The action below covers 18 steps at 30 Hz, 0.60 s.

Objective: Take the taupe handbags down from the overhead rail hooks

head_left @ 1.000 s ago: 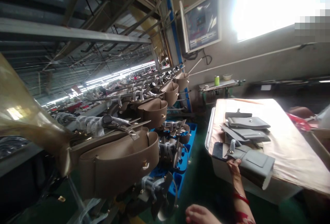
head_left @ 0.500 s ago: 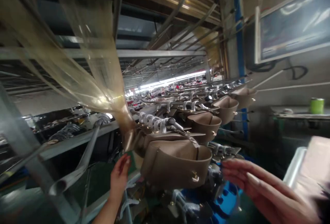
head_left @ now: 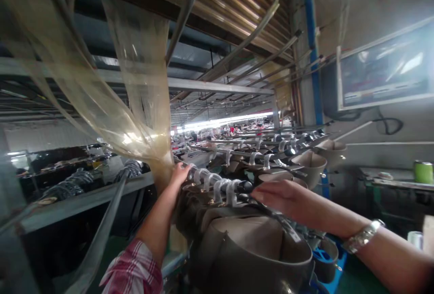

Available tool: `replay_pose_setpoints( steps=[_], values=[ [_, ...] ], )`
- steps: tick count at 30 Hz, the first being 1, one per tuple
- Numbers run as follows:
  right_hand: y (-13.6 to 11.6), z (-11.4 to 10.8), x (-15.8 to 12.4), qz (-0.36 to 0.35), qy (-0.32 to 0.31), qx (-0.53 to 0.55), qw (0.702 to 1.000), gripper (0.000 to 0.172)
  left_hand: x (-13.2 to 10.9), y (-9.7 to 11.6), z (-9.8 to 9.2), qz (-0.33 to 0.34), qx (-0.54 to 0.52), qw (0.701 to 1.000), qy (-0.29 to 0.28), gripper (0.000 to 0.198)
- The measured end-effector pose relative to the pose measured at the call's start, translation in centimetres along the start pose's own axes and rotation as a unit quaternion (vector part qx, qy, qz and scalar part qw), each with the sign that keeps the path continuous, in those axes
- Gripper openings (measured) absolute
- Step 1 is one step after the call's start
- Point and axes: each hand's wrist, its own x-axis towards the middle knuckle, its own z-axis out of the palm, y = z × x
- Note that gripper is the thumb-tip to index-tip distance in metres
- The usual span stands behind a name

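A tan handbag (head_left: pixel 251 249) hangs closest to me, its handle (head_left: pixel 217 185) wrapped in white strips. My left hand (head_left: pixel 179 174) reaches up from a plaid sleeve and closes on the handle's left end, right beside a hanging sheet of yellowish plastic film (head_left: pixel 129 118). My right hand (head_left: pixel 281 197) lies across the top of the bag with fingers stretched out to the left, touching the handle's right end. A metal watch (head_left: pixel 362 236) sits on that wrist.
More tan bags (head_left: pixel 312 163) hang in a row on metal rods running away from me. A monitor (head_left: pixel 383 77) is mounted on the right wall, above a shelf with a green cup (head_left: pixel 422 172). A blue crate (head_left: pixel 322 258) sits low on the right. Metal racking fills the left.
The view swung left from the table of grey pieces to the bag rack. Both hands rose from below the nearest bag to its wrapped handle.
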Motion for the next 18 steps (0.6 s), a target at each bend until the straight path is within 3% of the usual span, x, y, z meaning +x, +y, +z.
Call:
replay_pose_setpoints(
  steps=[3, 5, 8, 11, 14, 16, 18],
  values=[
    [1.5, 0.3, 0.6, 0.056, -0.02, -0.01, 0.998, 0.049, 1.2, -0.9, 1.2, -0.032, -0.015, 0.997, -0.075, 0.064],
    [2.3, 0.1, 0.9, 0.095, -0.064, 0.022, 0.993, 0.049, 1.3, -1.6, 1.4, -0.034, -0.083, 0.987, -0.13, 0.063],
    [3.0, -0.7, 1.5, 0.137, -0.107, 0.182, 0.968, 0.049, 0.4, -1.9, 0.7, -0.037, -0.239, 0.934, -0.263, 0.081],
    [3.1, -2.0, 2.2, 0.166, -0.103, 0.302, 0.933, 0.049, -1.6, -0.8, -0.5, -0.016, -0.289, 0.882, -0.372, 0.101],
    [2.6, -3.2, 2.8, 0.122, -0.129, 0.126, 0.976, 0.048, -4.0, 0.9, -1.2, 0.018, -0.282, 0.859, -0.427, 0.107],
    [2.1, -3.5, 3.3, 0.055, -0.102, -0.033, 0.993, 0.04, -5.4, 2.1, -1.2, 0.038, -0.275, 0.854, -0.44, 0.105],
    [1.7, -3.2, 3.9, -0.004, -0.057, -0.116, 0.992, 0.038, -6.4, 3.1, -0.9, 0.058, -0.262, 0.852, -0.449, 0.101]
  ],
)
